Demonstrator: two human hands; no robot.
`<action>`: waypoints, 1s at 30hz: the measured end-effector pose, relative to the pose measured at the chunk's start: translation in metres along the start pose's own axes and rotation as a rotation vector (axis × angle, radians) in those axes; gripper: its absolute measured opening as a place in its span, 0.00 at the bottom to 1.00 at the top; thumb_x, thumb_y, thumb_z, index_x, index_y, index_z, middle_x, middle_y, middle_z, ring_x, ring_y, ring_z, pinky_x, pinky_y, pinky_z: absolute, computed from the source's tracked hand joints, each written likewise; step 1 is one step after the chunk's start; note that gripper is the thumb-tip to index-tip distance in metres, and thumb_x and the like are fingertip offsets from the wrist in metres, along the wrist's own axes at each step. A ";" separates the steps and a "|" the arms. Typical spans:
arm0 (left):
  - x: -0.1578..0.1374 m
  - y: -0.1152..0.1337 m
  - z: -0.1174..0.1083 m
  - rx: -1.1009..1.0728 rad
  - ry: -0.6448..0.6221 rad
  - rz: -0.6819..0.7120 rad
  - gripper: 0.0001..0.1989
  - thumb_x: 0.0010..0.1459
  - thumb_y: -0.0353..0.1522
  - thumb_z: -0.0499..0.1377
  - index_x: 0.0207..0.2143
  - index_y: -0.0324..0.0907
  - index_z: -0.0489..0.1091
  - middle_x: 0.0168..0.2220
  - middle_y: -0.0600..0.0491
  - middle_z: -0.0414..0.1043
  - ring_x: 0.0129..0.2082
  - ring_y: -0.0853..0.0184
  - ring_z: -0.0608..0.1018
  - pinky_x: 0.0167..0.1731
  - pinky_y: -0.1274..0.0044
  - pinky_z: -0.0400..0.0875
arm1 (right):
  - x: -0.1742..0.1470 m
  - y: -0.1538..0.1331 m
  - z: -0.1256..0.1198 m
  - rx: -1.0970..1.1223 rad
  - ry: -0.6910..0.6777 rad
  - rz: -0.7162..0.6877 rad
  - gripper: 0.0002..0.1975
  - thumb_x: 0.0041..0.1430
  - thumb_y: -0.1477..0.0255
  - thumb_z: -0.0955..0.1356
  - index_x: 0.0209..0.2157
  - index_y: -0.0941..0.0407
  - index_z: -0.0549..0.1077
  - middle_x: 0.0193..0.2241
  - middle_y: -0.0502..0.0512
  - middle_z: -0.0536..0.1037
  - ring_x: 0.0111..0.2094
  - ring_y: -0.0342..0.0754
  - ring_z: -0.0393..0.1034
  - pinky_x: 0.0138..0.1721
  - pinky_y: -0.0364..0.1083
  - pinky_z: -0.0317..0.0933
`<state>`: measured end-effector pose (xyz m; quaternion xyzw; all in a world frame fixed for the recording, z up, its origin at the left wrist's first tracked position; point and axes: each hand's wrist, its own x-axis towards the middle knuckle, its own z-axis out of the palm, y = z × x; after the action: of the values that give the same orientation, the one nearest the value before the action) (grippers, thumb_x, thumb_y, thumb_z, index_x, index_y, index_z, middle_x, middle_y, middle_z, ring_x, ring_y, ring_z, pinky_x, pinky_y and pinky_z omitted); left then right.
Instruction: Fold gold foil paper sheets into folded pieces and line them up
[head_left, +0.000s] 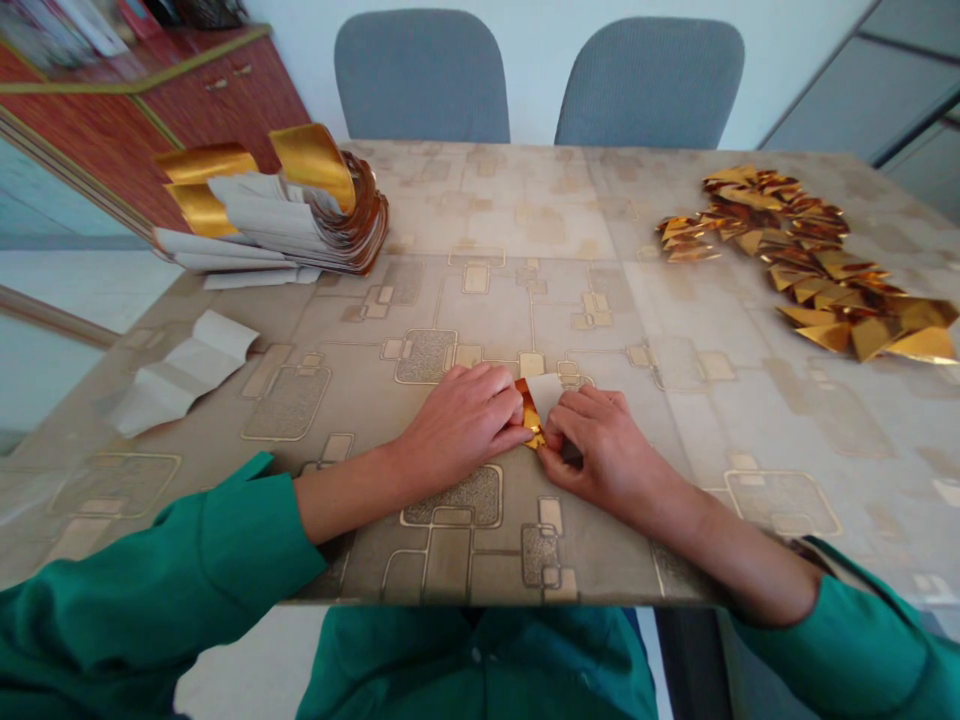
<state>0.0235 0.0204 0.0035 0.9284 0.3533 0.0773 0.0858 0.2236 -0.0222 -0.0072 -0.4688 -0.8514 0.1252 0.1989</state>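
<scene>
The table (487,200), broad and spread with a beige cover patterned in rounded rectangles, carries everything I handle, and I sit at the middle of its near edge. Two grey, round-topped chairs (421,75) stand at the table's far edge, apart from my work. Along the table's right side, toward the far end, lies a long, curving row of folded, pointed, shiny gold paper pieces (817,265); they overlap one another, I suppose to keep them together and out of my elbow's way. At the table's far left sits a thick, bent stack of gold-faced, white-backed paper sheets (300,225), its right end curving round and some gold flaps standing up, likely put on that side so my left arm can reach it. Near the table's left edge, one creased, white-side-up paper sheet (187,370) lies loose by itself. My left hand (476,405) is closed on one side of a small, partly folded gold-and-white paper piece (532,412) near the middle of the table's near edge, the thumb pressing to steady it, I judge. My right hand (604,440) is narrowed to a pinch on the opposite side, probably for fine control of the crease.
</scene>
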 end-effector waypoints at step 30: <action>-0.024 -0.008 -0.001 0.091 0.215 0.216 0.07 0.69 0.32 0.55 0.43 0.43 0.73 0.43 0.51 0.74 0.42 0.63 0.71 0.44 0.70 0.63 | -0.002 0.002 0.001 -0.138 -0.079 -0.007 0.02 0.58 0.72 0.66 0.33 0.55 0.70 0.33 0.54 0.75 0.37 0.52 0.64 0.37 0.48 0.46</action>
<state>0.0002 0.0105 0.0005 0.9503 0.2616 0.1689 -0.0034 0.2256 -0.0226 -0.0098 -0.4730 -0.8670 0.0837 0.1327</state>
